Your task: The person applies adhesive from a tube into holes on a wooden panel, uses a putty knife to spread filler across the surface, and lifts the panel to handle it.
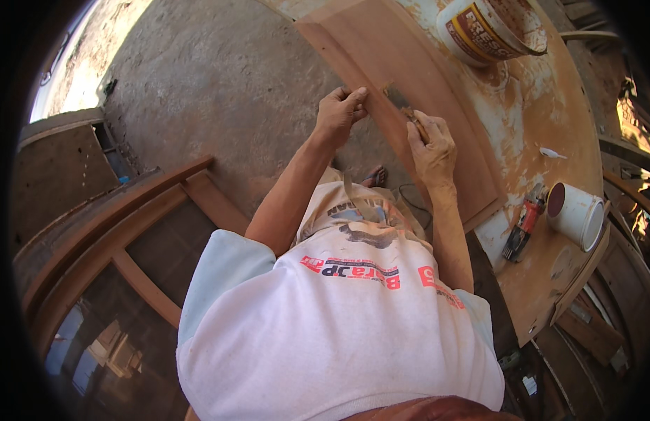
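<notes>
A long reddish-brown wooden panel (423, 63) lies on a stained worktable, its near side edge beside my hands. My right hand (435, 151) is closed around the handle of a putty knife (395, 96); the dark blade rests on the panel near its left edge. At that same edge my left hand (340, 116) is closed, thumb and forefinger pressed together. Anything between those fingertips is too small or hidden to name.
On the worktable (571, 112) stands a large pail (472, 35) smeared with brown. A red and black power tool (525, 221) lies to the right beside a white tub (578, 216) on its side. A wooden frame (121, 245) leans at left, over the concrete floor (199, 84).
</notes>
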A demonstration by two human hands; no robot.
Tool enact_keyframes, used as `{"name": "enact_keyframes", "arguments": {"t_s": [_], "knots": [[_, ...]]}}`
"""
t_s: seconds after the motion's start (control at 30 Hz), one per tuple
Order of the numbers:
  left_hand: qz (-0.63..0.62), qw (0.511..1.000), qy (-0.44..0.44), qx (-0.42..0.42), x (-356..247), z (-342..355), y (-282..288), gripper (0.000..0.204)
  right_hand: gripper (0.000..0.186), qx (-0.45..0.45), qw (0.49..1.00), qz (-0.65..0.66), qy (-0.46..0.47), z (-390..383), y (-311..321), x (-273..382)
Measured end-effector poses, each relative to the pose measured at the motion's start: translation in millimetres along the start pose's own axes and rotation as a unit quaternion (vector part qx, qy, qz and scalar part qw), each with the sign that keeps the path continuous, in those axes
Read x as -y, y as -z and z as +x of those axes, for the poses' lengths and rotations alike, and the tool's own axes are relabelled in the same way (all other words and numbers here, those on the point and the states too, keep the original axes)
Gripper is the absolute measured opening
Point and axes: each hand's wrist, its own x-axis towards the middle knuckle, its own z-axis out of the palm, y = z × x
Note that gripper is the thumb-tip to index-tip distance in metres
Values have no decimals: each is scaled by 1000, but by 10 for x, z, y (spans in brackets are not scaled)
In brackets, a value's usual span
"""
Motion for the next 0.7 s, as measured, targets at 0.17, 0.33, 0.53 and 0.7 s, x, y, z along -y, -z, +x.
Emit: {"name": "enact_keyframes", "arguments": {"t_s": [0.17, 0.33, 0.53, 0.7], "knots": [[7, 1000, -10, 2, 18, 9, 38, 29, 27, -1, 1000, 2, -1, -9, -15, -18], [-14, 1000, -3, 7, 28, 24, 38, 29, 28, 3, 1000, 2, -6, 6, 7, -12], [-41, 997, -11, 60, 22, -70, 100, 35, 27, 4, 1000, 11, -13, -12, 3, -32], [-20, 999, -13, 44, -21, -95, 75, 34, 27, 3, 1000, 9, -14, -9, -6, -35]]}}
